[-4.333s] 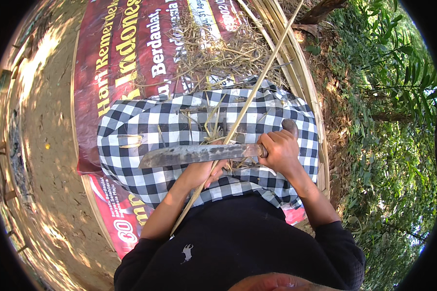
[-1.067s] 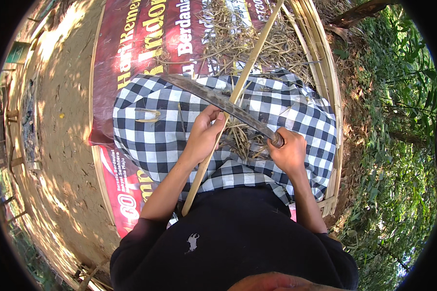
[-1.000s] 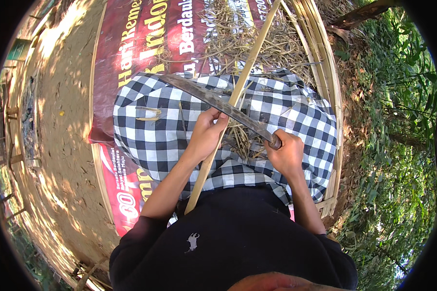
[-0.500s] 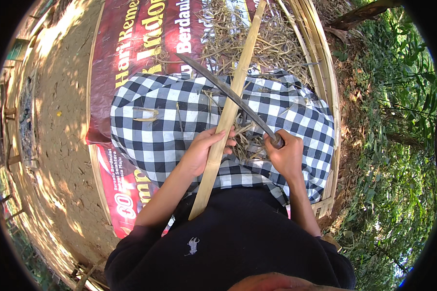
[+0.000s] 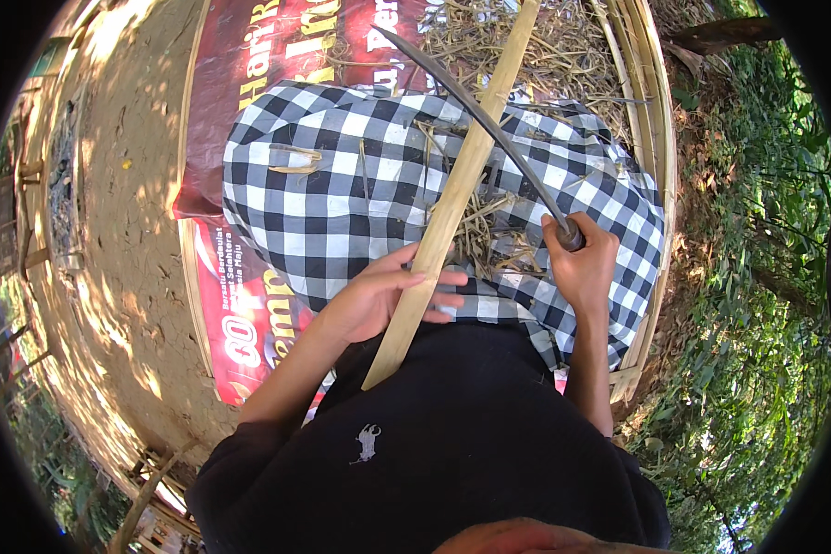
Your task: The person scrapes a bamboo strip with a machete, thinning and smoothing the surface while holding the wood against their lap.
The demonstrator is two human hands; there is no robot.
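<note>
My left hand (image 5: 379,300) gripped the bamboo strip (image 5: 452,198), which lay across the checkered cloth (image 5: 332,198) on my lap, its near end at my shirt. My right hand (image 5: 582,268) was closed around the handle of the long curved blade (image 5: 475,111). Compared with half a second before, the blade had swung further up the strip, its tip reaching past the cloth toward the red banner (image 5: 249,65).

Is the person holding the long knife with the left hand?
No, the right hand grips the handle of the long curved knife, while the left hand holds the bamboo strip.
</note>
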